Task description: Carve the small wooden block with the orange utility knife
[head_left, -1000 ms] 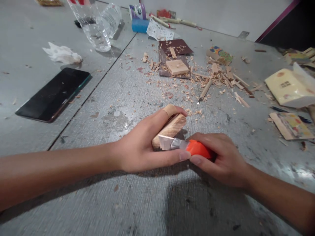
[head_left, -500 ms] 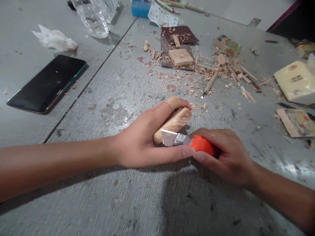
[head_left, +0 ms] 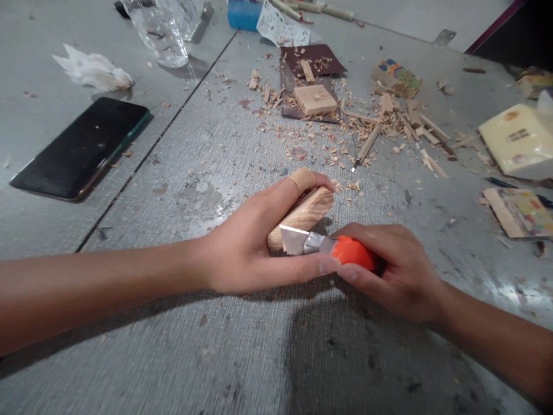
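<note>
My left hand [head_left: 254, 236] grips a small wooden block [head_left: 305, 215] with rounded, striped-grain sides, its fingers behind the wood and its thumb stretched along the near side. A bandage [head_left: 302, 179] is wrapped round one finger of that hand. In my right hand [head_left: 397, 268] is a utility knife [head_left: 352, 252] with an orange handle. Its short, wide blade [head_left: 294, 238] lies against the near lower end of the block and points left. The left thumb's tip touches the knife's handle near the right thumb. The far fingers of the left hand are partly hidden behind the block.
A black phone [head_left: 82, 148] lies at left, near crumpled tissue [head_left: 93, 70] and a clear glass [head_left: 166, 40]. Beyond my hands are wood shavings, a carving tool [head_left: 366, 147], a square wood piece [head_left: 315, 100] and brown sandpaper [head_left: 317, 60]. A tissue pack [head_left: 516, 140] sits at right.
The whole view has shifted very slightly, moving things a few pixels left. The hands, block and knife keep the same positions relative to one another.
</note>
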Demonstrator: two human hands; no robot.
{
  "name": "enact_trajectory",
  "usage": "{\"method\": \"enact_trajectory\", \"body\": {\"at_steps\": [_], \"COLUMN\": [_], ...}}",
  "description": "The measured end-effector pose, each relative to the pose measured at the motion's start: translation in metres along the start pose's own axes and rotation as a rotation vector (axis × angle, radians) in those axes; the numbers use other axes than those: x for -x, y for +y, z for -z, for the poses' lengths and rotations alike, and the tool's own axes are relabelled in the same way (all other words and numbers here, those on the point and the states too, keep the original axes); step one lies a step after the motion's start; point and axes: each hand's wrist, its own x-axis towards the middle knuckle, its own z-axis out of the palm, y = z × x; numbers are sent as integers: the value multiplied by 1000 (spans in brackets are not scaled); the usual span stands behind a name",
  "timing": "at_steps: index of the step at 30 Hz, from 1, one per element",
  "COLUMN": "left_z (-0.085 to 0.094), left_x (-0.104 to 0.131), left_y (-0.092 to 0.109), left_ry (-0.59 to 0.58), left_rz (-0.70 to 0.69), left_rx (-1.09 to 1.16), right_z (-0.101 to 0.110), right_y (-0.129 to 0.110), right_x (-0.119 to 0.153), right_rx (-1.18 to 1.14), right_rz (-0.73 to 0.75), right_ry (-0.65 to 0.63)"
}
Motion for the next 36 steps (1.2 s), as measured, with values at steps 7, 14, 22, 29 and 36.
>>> {"method": "enact_trajectory", "body": {"at_steps": [7,14,22,29,36], "left_z": [0,-1,-1,-1,-2], "left_x": [0,-1,-1,-1,0], "left_y": [-2,-6,-4,-5,-6], "left_ry": [-7,9,11,14,27], "left_rz": [-16,-88,-72,-74,-90], "left_rx": [0,-16,-27,-18,1], "right_z": [0,-1,0,0,-1], "right_y": [0,2,1,0,-1], "right_x": [1,1,-1,0,0], "right_rx": [5,-20,-5,4,25], "right_rz": [3,32,35,28,31], "right_ry": [-7,25,17,19,28]}}
